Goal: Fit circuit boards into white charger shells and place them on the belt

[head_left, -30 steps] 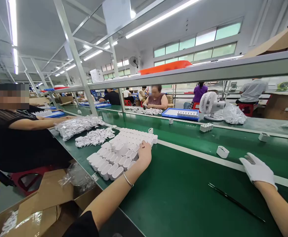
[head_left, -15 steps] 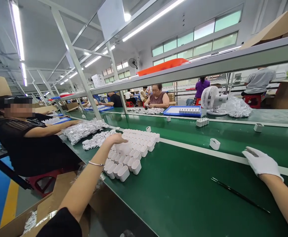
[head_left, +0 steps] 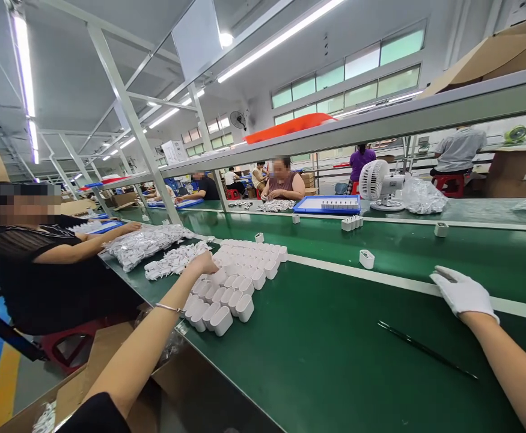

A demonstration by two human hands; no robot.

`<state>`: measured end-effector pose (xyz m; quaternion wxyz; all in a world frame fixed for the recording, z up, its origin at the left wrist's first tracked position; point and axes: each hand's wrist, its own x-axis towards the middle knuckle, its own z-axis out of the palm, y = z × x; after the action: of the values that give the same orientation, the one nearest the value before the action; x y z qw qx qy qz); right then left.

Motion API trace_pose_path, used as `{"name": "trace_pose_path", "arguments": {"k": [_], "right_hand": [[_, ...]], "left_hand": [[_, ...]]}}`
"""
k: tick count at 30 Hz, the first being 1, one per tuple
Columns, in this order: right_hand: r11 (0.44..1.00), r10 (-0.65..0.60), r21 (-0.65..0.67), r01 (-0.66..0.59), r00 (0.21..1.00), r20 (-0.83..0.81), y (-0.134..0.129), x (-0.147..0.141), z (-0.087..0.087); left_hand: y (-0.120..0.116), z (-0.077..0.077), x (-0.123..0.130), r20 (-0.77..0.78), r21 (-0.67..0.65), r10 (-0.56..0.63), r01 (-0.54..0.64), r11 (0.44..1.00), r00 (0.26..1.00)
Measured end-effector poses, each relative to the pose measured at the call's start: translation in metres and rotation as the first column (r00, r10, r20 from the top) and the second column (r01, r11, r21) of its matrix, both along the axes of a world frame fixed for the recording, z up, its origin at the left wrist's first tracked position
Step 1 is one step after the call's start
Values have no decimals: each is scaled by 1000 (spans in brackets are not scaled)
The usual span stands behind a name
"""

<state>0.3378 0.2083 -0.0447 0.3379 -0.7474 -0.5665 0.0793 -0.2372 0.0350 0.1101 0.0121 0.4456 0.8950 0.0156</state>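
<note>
My left hand (head_left: 205, 264) is bare, with a bracelet on the wrist. It is over a block of white oval plastic housings (head_left: 221, 320) standing in rows, and its bent fingers grip one white housing (head_left: 218, 276) raised slightly above the others. My right hand (head_left: 463, 293) wears a white glove that leaves the wrist bare. It rests at the pale strip beside the belt, fingers stretched and thumb apart, holding nothing. Dark tweezers (head_left: 425, 349) lie on the green table nearer me. A single housing (head_left: 366, 259) with parts inside stands on the belt left of my right hand.
Loose small white parts (head_left: 177, 260) and a plastic bag of parts (head_left: 143, 245) lie beyond the housings. A co-worker (head_left: 41, 258) sits at the left. More housings (head_left: 351, 223) stand along the green belt (head_left: 317, 243). A shelf (head_left: 371, 117) spans overhead; a white fan (head_left: 375, 180) stands across.
My left hand's fingers have gone from stretched out to bent around a housing. The housings on the belt have shifted left. My right hand stays open by the strip; the view has turned slightly.
</note>
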Motion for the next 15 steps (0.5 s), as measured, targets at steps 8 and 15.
{"name": "trace_pose_path", "arguments": {"k": [8,15], "right_hand": [[993,55,-99,-60,997,-47,-7,-2,6],[994,48,-98,-53,997,-58,-1,1,0]], "left_hand": [[-38,27,85,-87,183,-88,102,978,992],[-106,-35,164,-61,-16,-344,343,939,937]]}}
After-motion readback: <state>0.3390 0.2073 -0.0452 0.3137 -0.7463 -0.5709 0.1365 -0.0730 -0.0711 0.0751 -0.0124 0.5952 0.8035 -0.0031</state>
